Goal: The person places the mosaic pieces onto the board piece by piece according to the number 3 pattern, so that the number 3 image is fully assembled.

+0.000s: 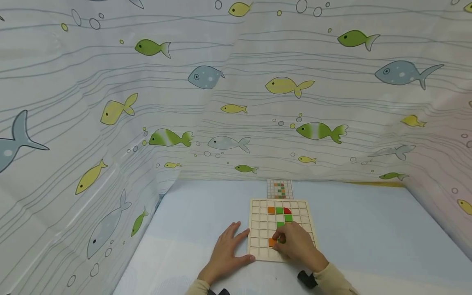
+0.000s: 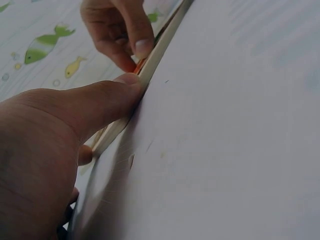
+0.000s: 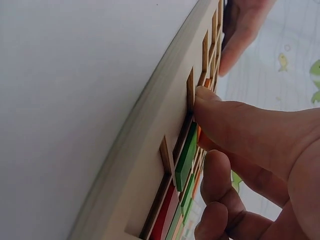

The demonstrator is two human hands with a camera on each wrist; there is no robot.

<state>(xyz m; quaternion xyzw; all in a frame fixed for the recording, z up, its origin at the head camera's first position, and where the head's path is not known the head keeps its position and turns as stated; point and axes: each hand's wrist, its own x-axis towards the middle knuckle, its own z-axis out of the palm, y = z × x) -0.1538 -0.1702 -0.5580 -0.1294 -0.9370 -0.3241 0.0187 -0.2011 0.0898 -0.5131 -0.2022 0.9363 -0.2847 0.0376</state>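
A pale wooden grid board (image 1: 259, 223) lies on the table with orange, green and red tiles in some of its squares. My right hand (image 1: 296, 241) is over the board's front part, thumb and finger pinching an orange tile (image 1: 272, 242) at the board's surface. Near its fingers, the right wrist view shows a green tile (image 3: 186, 156) and a red tile (image 3: 164, 214). My left hand (image 1: 226, 256) lies at the board's left side, fingers spread, its thumb (image 2: 112, 97) touching the edge near the front corner. The right palm hides some squares.
Behind the board stands a small pattern card (image 1: 279, 189) printed with a coloured grid. Pale blue tabletop (image 1: 368, 229) extends on both sides. A fish-printed curtain (image 1: 258, 123) encloses the back and sides. Dark wrist-camera mounts (image 1: 307, 279) sit by the sleeves.
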